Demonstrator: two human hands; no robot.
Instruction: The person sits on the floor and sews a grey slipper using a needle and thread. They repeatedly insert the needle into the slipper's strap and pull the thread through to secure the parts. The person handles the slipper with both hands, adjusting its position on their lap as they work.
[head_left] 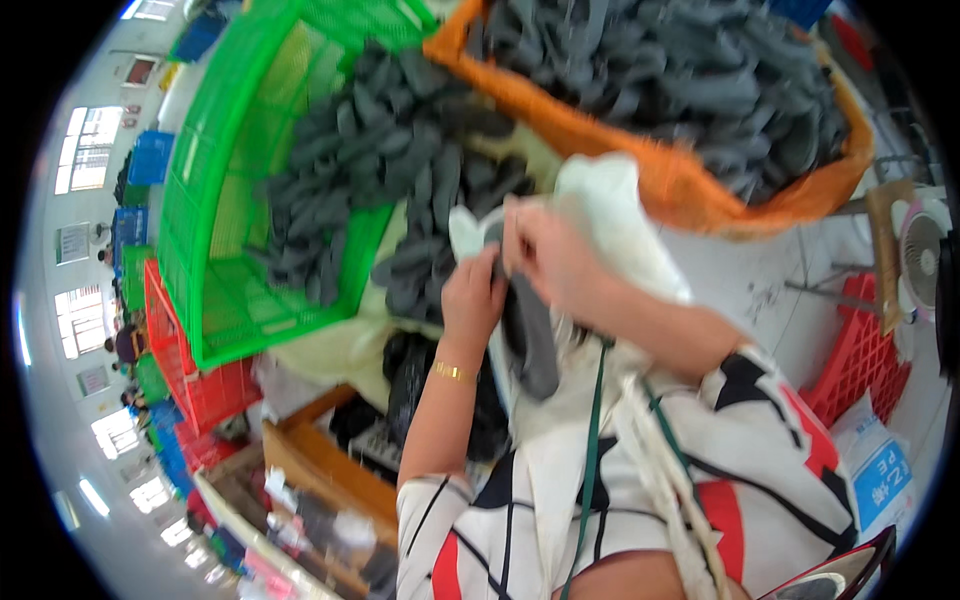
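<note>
A dark grey sock hangs down in front of my chest, its upper end between my two hands. My left hand is closed on the sock's edge, fingertips pinched together. Close beside it on the right, my right hand also grips the upper part of the sock, slightly blurred. White material shows behind my hands; its exact shape is partly hidden. Just beyond my left hand lies a loose heap of similar grey socks.
A green plastic crate holding grey socks lies tilted at the left. An orange sack full of grey pieces stands at the far right. Red crates, an open wooden drawer and a white fan stand around.
</note>
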